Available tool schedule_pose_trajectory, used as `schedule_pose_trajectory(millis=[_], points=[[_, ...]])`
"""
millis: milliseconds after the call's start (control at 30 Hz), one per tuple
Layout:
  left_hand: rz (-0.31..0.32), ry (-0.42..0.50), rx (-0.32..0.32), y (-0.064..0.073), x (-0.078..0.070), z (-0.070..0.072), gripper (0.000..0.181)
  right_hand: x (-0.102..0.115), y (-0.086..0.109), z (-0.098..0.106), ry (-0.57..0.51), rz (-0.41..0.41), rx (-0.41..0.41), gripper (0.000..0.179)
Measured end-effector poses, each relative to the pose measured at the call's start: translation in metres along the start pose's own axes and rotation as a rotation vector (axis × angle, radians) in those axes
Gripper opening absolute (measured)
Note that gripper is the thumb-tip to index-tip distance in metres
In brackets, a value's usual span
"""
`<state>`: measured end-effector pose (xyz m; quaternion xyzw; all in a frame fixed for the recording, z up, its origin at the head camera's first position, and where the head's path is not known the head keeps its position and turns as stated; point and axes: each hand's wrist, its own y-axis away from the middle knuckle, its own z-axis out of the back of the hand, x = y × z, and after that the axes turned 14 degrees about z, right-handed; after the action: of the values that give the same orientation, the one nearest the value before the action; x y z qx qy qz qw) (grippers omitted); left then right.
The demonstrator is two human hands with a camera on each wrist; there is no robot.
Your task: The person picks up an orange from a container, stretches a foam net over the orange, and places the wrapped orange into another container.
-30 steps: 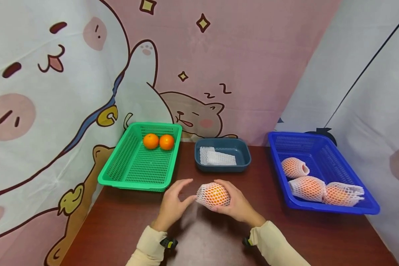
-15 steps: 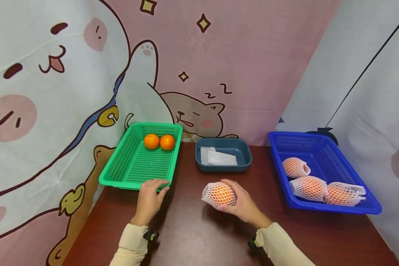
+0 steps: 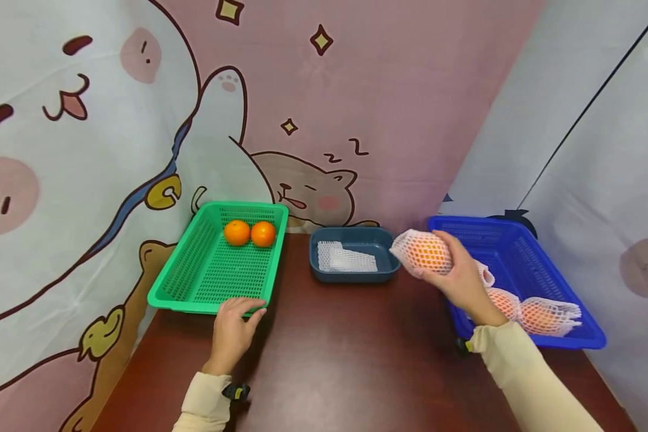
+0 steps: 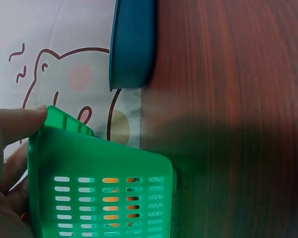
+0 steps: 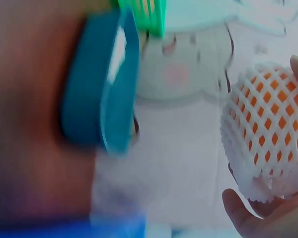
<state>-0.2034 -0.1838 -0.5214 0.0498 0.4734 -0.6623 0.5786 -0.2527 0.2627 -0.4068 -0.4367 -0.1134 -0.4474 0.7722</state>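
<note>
My right hand (image 3: 462, 281) grips an orange in a white foam net (image 3: 426, 252), held up over the near left side of the blue basket (image 3: 569, 343). In the right wrist view the netted orange (image 5: 270, 124) sits between thumb and fingers, orange peel showing through the mesh. My left hand (image 3: 231, 330) holds the front rim of the green basket (image 3: 207, 307) near its right corner, and in the left wrist view its fingers (image 4: 20, 124) lie at the rim. Two bare oranges (image 3: 250, 233) sit at the back of the green basket.
A dark teal tray (image 3: 351, 277) with white foam nets (image 3: 345, 258) in it stands between the baskets. Several netted fruits (image 3: 548, 316) lie in the blue basket, partly hidden by my right arm. A cartoon cloth (image 3: 399, 120) hangs behind the brown table (image 3: 324, 372).
My left hand has left the netted orange and moved left to the green basket's rim. My right hand has carried the netted orange right and away from me, to the blue basket.
</note>
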Motion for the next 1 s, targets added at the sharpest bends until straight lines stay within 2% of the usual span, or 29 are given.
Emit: schedule_pose_trajectory(millis=[167,300,467,667,800,1000], points=[[0.006,-0.006,0.005,0.000,0.001,0.004,0.028,-0.042,-0.029,0.056,0.131,-0.149,-0.043,0.085],[0.011,-0.014,0.006,0.000,-0.001,0.005,0.029,-0.091,-0.033,0.089,0.244,-0.247,-0.025,0.089],[0.032,-0.026,0.023,0.001,-0.004,0.004,0.026,-0.142,-0.014,0.114,0.380,-0.404,0.103,0.100],[0.043,-0.034,0.025,0.001,-0.005,0.002,0.027,-0.181,0.022,0.133,0.481,-0.603,0.317,0.115],[0.041,-0.039,0.017,0.001,-0.003,0.003,0.026,-0.186,0.028,0.125,0.515,-0.678,0.411,0.120],[0.034,-0.033,0.024,0.002,-0.001,0.002,0.025,-0.148,0.031,0.107,0.500,-0.751,0.496,0.108]])
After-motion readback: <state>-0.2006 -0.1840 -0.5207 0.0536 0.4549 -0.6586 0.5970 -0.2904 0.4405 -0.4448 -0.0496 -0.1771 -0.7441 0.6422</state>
